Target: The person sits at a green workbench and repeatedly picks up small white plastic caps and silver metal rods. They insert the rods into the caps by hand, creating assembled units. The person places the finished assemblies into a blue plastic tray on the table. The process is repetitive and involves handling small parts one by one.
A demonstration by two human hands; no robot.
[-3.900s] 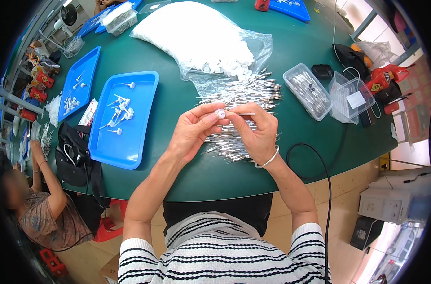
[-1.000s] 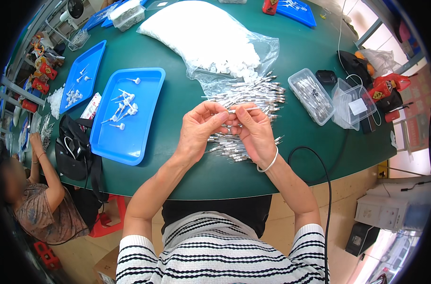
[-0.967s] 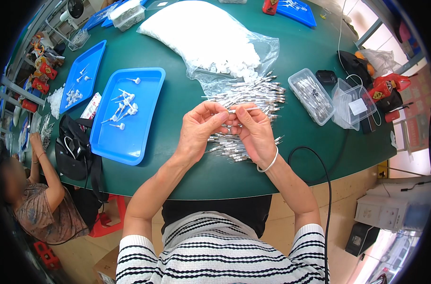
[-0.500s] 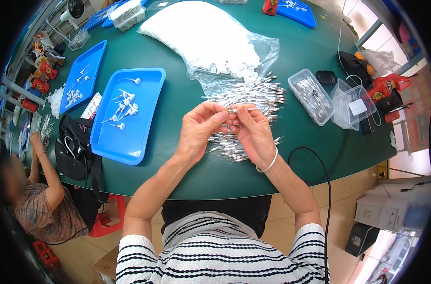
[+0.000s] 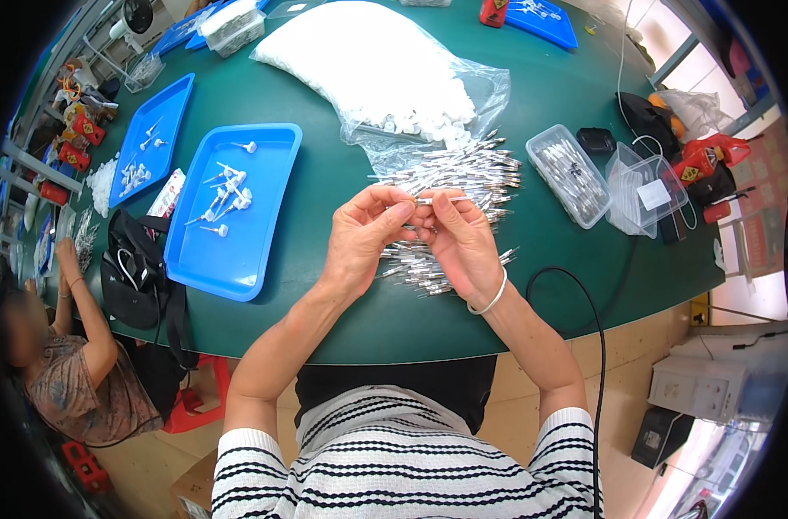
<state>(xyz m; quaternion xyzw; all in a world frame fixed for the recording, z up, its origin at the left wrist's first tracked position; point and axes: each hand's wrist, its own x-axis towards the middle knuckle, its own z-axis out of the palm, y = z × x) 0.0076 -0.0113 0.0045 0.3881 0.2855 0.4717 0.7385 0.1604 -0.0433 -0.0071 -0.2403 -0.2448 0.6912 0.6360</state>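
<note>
A thin silvery metal rod (image 5: 425, 201) lies level between my two hands above the green table. My left hand (image 5: 368, 232) pinches its left end between thumb and forefinger. My right hand (image 5: 461, 242), a pale bangle at its wrist, is closed on the right part of it, thumb on top. Fingers cover much of the rod. Under and beyond both hands spreads a loose pile of similar metal rods (image 5: 489, 177). At the far side of the pile, a large clear bag of small white plastic caps (image 5: 368, 65) spills toward it.
A blue tray (image 5: 264, 259) on the left holds several white-capped rods; another blue tray (image 5: 173, 104) lies beyond. To the right stand a clear box of rods (image 5: 571, 177) and clear plastic containers (image 5: 636, 195). A black cable (image 5: 584, 298) crosses the front edge. A co-worker (image 5: 83, 372) sits at left.
My hands and the rod stay almost exactly in place. At the far left, another hand of the co-worker now shows slightly.
</note>
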